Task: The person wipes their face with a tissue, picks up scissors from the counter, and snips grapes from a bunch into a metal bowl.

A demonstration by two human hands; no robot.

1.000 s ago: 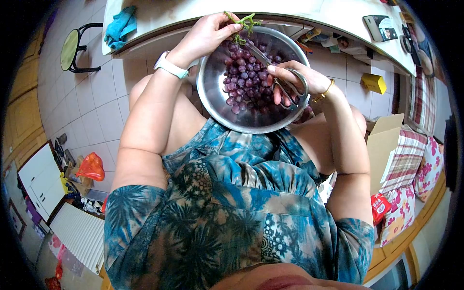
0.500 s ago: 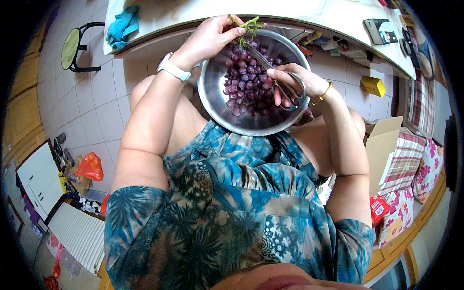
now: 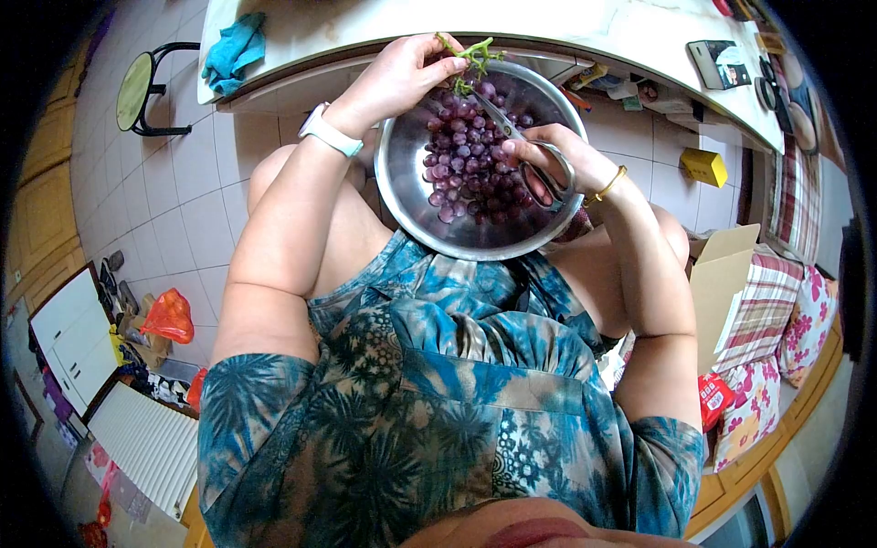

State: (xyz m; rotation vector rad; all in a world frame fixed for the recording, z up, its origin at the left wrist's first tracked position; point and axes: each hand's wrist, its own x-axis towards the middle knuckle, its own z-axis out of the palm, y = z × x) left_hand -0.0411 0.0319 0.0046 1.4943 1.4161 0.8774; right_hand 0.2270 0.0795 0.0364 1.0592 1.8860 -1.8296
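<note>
A steel bowl rests on my lap with many loose purple grapes in it. At the bowl's far rim my left hand pinches a green grape stem, mostly bare, with a few grapes close beneath it. My right hand is closed round the handles of a pair of scissors over the bowl's right side. The scissor blades point up and left to the lower part of the stem. Whether the tips touch it I cannot tell.
A pale table runs along the far side, with a teal cloth at its left and a phone at its right. A yellow box is on the tiled floor. An open cardboard box stands by my right arm.
The scissor handles have drawn closer together in my right hand. My left hand and the stem have shifted very slightly.
</note>
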